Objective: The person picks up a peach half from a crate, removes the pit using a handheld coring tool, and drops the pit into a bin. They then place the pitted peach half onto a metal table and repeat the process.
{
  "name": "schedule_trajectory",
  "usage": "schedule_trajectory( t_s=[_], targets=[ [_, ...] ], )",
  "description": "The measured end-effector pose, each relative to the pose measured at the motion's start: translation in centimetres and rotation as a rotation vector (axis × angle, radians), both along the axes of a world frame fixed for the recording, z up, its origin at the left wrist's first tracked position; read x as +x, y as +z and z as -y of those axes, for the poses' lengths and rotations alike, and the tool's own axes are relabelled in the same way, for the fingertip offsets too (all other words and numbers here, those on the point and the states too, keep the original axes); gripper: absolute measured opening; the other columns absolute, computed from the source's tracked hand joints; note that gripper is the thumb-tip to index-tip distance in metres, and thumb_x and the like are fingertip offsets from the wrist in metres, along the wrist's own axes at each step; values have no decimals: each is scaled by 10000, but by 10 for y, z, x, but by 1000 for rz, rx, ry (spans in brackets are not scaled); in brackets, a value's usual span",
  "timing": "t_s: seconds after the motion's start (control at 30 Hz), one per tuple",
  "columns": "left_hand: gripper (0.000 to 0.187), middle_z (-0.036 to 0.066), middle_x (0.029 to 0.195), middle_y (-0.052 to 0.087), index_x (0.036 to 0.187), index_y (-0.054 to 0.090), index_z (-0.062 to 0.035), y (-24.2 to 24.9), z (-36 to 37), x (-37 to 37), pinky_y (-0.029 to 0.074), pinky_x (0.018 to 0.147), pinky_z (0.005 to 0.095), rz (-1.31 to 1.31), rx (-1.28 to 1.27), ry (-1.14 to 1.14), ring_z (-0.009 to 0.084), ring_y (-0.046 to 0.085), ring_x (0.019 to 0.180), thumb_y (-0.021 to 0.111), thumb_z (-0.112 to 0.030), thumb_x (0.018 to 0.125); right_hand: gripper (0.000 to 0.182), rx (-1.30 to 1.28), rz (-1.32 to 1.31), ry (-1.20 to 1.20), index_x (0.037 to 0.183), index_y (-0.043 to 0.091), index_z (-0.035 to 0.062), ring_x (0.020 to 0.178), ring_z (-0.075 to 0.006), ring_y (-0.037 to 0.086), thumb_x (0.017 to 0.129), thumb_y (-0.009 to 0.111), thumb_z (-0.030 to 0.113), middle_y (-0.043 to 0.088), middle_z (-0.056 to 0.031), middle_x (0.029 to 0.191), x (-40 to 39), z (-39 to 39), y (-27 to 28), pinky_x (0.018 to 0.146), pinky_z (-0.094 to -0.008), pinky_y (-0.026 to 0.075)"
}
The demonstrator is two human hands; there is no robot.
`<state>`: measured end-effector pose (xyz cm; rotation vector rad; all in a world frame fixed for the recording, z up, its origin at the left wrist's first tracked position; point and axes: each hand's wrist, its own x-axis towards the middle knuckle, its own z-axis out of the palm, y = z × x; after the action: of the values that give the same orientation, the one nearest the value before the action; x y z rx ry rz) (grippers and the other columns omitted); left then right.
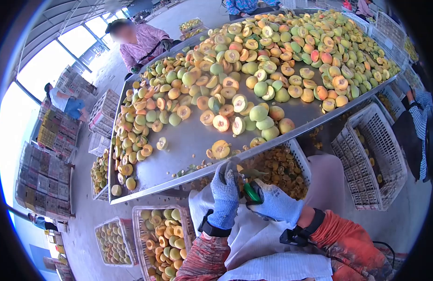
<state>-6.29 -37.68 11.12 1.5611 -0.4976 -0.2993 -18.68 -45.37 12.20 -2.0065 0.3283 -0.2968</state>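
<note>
Both my hands wear blue-grey knit gloves and meet just past the near edge of the metal table, above my apron-covered lap. My right hand is closed round a green-handled knife; its blade end is blurred. Beside it, my left hand is upright with its fingers drawn together at dark, soiled tips; whatever they hold is hidden. Beyond the gloves, a halved peach lies at the rim of the table. Whole and halved green-yellow peaches are heaped farther back.
Under the table edge, a crate holds brown-orange scraps. A crate of peach halves and another fruit crate stand at left. At right is a white crate. A person in pink is at the table's far left.
</note>
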Motion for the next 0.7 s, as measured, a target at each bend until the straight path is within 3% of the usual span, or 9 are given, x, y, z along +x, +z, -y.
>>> schedule_trajectory(
  t_s=[0.13, 0.23, 0.27, 0.33, 0.43, 0.53, 0.57, 0.63, 0.7],
  targets=[
    [284, -31, 714, 529, 1048, 601, -19, 7, 2, -8, 389, 519, 177, -194, -24, -10, 34, 457, 579, 524, -255, 910, 417, -82, -53, 57, 1028, 507, -11, 686, -205, 561, 712, 703, 177, 584, -107, 849, -3, 9, -3, 668, -325, 465],
    [290, -23, 726, 535, 1033, 605, -19, 1, 1, -3, 390, 535, 185, -113, -27, -32, 37, 457, 588, 510, -266, 914, 438, 636, -105, 183, 1063, 504, -15, 683, -140, 513, 712, 698, 160, 572, -77, 861, -3, 22, -2, 642, -282, 441],
    [294, -16, 740, 543, 1019, 609, -19, 0, 4, 0, 391, 547, 190, -24, -19, -71, 42, 458, 594, 498, -271, 917, 427, 559, -158, 173, 1064, 502, -10, 688, -140, 524, 718, 694, 150, 572, -60, 843, -3, 25, 18, 644, -299, 454],
    [293, 2, 783, 568, 995, 617, -17, 10, 11, -5, 392, 564, 194, -110, -31, -79, 49, 460, 603, 486, -268, 922, 443, -130, -150, 2, 1090, 484, -2, 670, -207, 588, 719, 679, 144, 599, -107, 818, -1, 12, -8, 636, -343, 476],
    [360, 18, 826, 585, 983, 623, -8, 0, 16, -3, 402, 586, 198, -144, -5, -12, 63, 474, 630, 435, -311, 940, 476, -87, -17, -31, 1117, 459, 2, 672, -333, 609, 716, 662, 156, 604, -191, 811, 2, 9, -17, 625, -398, 485],
    [423, 27, 836, 587, 1014, 618, -2, -4, 14, -3, 422, 607, 208, -305, -3, 24, 83, 502, 671, 406, -362, 946, 497, 242, -140, 73, 1122, 462, 0, 702, -365, 602, 709, 667, 184, 596, -225, 849, 3, 16, -6, 635, -399, 483],
    [421, 32, 845, 590, 1026, 613, -1, -14, 14, 0, 431, 618, 216, -310, -56, 33, 90, 511, 682, 411, -361, 945, 497, 250, -142, 70, 1122, 462, 0, 702, -365, 602, 709, 667, 184, 596, -225, 849, 4, 14, -8, 635, -399, 483],
    [420, 37, 854, 593, 1038, 608, 1, -23, 14, 4, 440, 629, 224, -315, -109, 36, 96, 520, 694, 415, -360, 945, 507, -201, -264, 19, 1124, 467, -3, 718, -296, 610, 714, 679, 209, 617, -174, 855, 6, 12, -13, 670, -364, 481],
    [414, 40, 855, 593, 1036, 602, 6, -27, 10, 5, 455, 649, 242, -278, -81, 108, 110, 532, 697, 423, -354, 943, 477, 59, -155, 98, 1112, 471, 0, 738, -324, 613, 714, 651, 192, 614, -204, 859, 7, 22, -14, 665, -395, 483]
  ],
)
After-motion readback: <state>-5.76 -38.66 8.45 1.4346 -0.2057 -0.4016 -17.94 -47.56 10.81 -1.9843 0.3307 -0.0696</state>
